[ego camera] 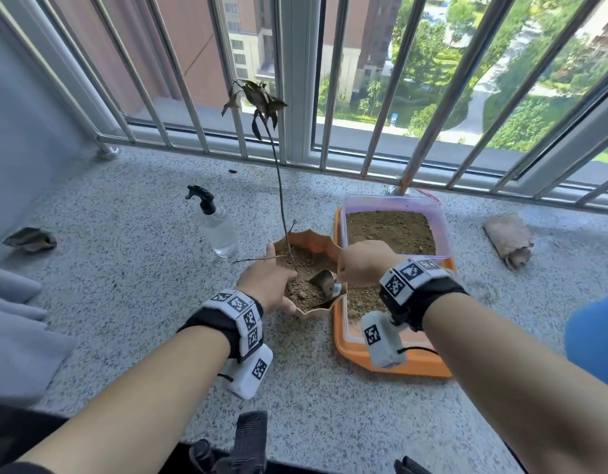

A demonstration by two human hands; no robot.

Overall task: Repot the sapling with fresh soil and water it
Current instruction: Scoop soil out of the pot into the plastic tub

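In the head view, the left hand (266,283) cupped the near-left rim of the orange pot (311,238) at the frame's centre, fingers curled round it. The right hand (362,263) gripped a small trowel (324,280), its blade tipped into the pot's soil.

The sapling (280,186) stood in the pot, its thin stem rising toward the upper middle, leaves brown and drooping. The blade sat near the stem's base; a careless push could likely nick or topple it. The pot rested just beside the orange tray (408,362), so soil could spill over the rim onto the bench (131,268).

Counted: one pot, one sapling, one trowel, one tray, one clear tub of soil (389,230) at centre right, and one spray bottle (217,227), untouched, left of the pot.
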